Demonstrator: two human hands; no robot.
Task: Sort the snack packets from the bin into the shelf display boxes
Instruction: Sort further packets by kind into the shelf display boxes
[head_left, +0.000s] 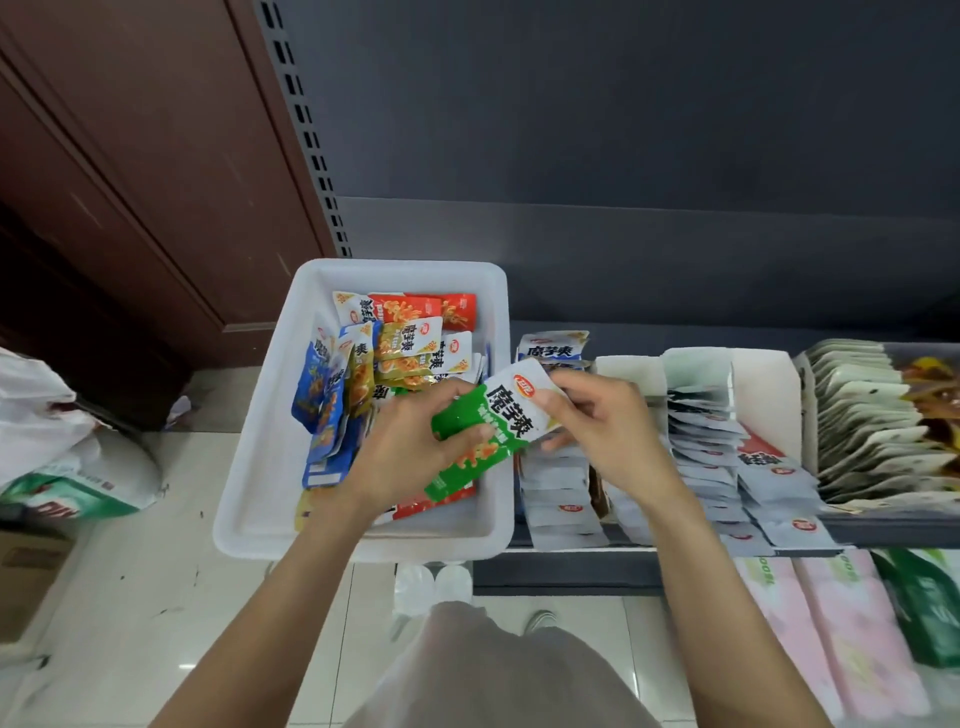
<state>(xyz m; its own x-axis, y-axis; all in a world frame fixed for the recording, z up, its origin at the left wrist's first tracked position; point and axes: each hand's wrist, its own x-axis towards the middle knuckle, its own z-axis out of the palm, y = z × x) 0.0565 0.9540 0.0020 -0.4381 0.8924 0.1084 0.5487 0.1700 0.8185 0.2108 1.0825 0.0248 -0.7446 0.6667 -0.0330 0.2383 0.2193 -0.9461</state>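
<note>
A white plastic bin (260, 415) stands at the shelf's left end with several blue, yellow and red snack packets (395, 343) in it. Over the bin's right edge, both hands hold one green and white packet (493, 426). My left hand (410, 447) grips its lower green end. My right hand (597, 415) pinches its upper white end. Right of the bin, rows of white packets (561, 499) stand in a display box on the shelf. A second white display box (763, 384) holds more packets.
A further box of pale packets (862, 426) stands at the far right of the shelf. Pink tissue packs (841, 639) lie on the level below. Plastic bags (47, 431) and a cardboard box (26, 577) sit on the tiled floor at left. A brown door rises behind.
</note>
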